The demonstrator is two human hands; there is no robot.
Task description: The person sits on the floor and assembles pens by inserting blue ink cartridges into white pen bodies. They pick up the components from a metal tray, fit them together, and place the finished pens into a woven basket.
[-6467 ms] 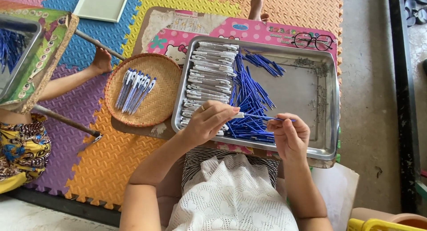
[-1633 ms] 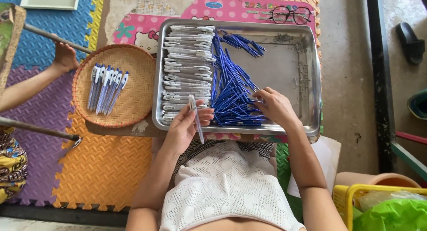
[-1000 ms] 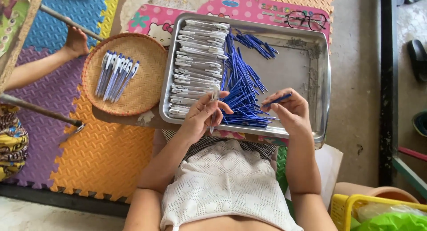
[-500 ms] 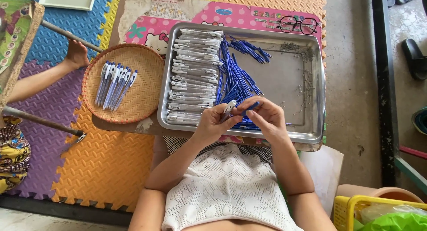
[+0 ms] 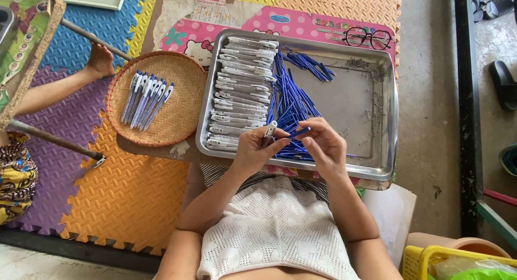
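My left hand (image 5: 254, 148) grips a white pen barrel (image 5: 270, 131) by its lower end, tip pointing up. My right hand (image 5: 323, 145) pinches a blue refill (image 5: 299, 132) whose end meets the barrel. Both hands hover over the near edge of a metal tray (image 5: 385, 140). In the tray lie a stack of white pen barrels (image 5: 237, 91) on the left and a heap of blue refills (image 5: 291, 99) in the middle, with small metal springs (image 5: 369, 70) scattered on the right.
A woven round basket (image 5: 183, 110) holds several assembled white-and-blue pens (image 5: 146, 97) left of the tray. Eyeglasses (image 5: 369, 38) lie behind the tray. Another person's hand (image 5: 99, 61) rests on the foam mats at left. A yellow crate (image 5: 431, 258) stands at lower right.
My right hand picked a blue refill from the heap and brought it to the barrel in my left hand. Both hands have come together over the tray's near edge.
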